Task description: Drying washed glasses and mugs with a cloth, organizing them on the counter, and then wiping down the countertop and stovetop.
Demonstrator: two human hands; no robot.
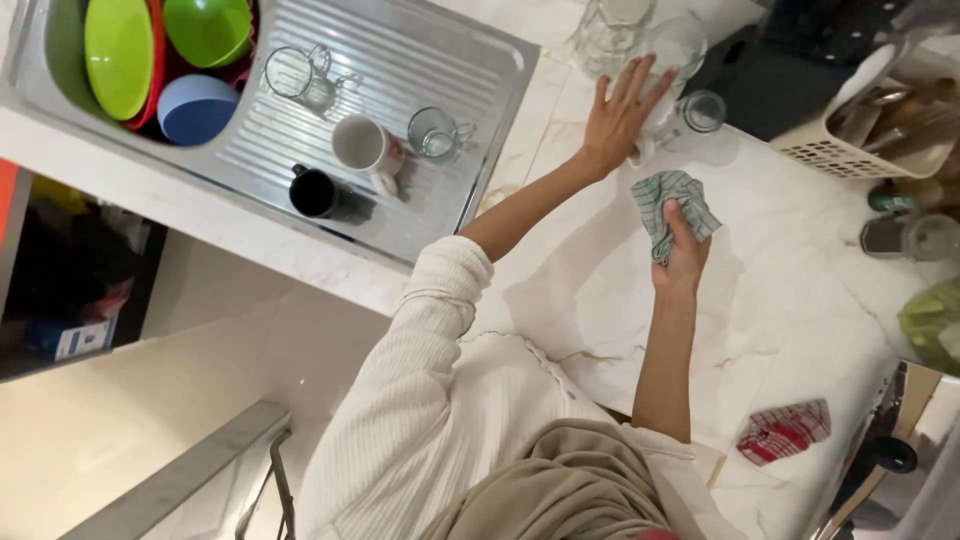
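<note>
My left hand (618, 112) reaches across the white marble counter (800, 300) and grips a clear glass (697, 113) lying tilted near the back, fingers spread over its side. My right hand (684, 252) is closed on a crumpled green-and-white checked cloth (672, 200), held just in front of the glass and apart from it. More clear glasses (612, 30) stand close behind my left hand. My white ribbed sleeve covers the left arm up to the elbow.
To the left, a steel sink (40, 70) holds green bowls (120, 50) and a blue bowl (195, 108). Its drainboard (400, 60) carries a white mug (362, 145), a black mug (314, 192) and two glass cups (436, 132). A cutlery basket (870, 135) stands right; a red checked cloth (785, 432) lies near.
</note>
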